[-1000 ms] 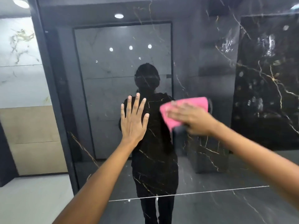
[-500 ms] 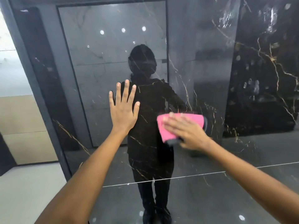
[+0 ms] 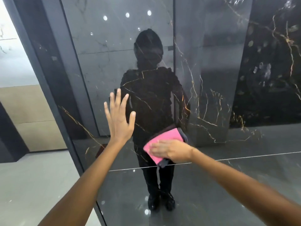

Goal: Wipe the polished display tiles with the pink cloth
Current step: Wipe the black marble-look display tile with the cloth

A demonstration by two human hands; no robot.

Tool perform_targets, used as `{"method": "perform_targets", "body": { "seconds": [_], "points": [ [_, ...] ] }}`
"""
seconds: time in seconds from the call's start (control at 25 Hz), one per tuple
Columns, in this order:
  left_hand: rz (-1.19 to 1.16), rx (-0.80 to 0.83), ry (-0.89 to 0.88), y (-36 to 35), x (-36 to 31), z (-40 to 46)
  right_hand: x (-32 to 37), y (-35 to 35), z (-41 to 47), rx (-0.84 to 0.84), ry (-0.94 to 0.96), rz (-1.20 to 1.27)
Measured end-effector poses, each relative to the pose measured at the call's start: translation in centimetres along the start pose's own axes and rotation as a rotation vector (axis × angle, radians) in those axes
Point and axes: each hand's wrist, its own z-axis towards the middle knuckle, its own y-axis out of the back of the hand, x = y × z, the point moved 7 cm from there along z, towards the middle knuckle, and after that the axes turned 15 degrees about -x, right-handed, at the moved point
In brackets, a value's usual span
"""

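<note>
left hand [image 3: 119, 121] flat, fingers spread, pressed on black gold-veined display tile [image 3: 211, 79] | right hand [image 3: 169, 150] fingers straight, pressing pink cloth [image 3: 164, 141] to tile, lower right of left hand | tile joint line [image 3: 244, 158] just below cloth

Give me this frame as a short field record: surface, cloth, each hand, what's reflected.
surface: glossy dark tile with gold veins, upright
joint: thin pale line across the tile, just below the cloth
cloth: pink cloth, dark edging, flat against the tile
right hand: right hand presses the cloth to the tile, fingers laid flat, no curled grip
left hand: left hand flat on the tile, fingers spread
reflection: dark silhouette of the person, ceiling spotlights
</note>
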Motion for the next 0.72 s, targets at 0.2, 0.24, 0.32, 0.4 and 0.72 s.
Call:
{"method": "perform_targets", "body": {
  "seconds": [0.2, 0.24, 0.32, 0.4, 0.72],
  "points": [
    [0.102, 0.055, 0.065, -0.7, 2.1, -3.0, -13.6, 12.2, 4.1, -0.618, -0.739, -0.147],
    [0.100, 0.061, 0.052, -1.1, 1.8, -3.0, -12.2, 10.8, 4.3, -0.584, -0.695, -0.156],
    [0.095, 0.074, 0.002, -1.8, 1.1, -3.2, -5.1, 4.0, 3.7, -0.294, -0.383, -0.067],
    [0.104, 0.112, -0.083, -2.4, 0.8, -3.5, 2.5, -1.4, 0.0, 0.044, -0.032, -0.052],
    [0.215, 0.117, -0.256, -4.3, 1.7, -4.6, -12.8, 11.0, -5.8, -0.707, -0.933, -0.183]
  ]
}}
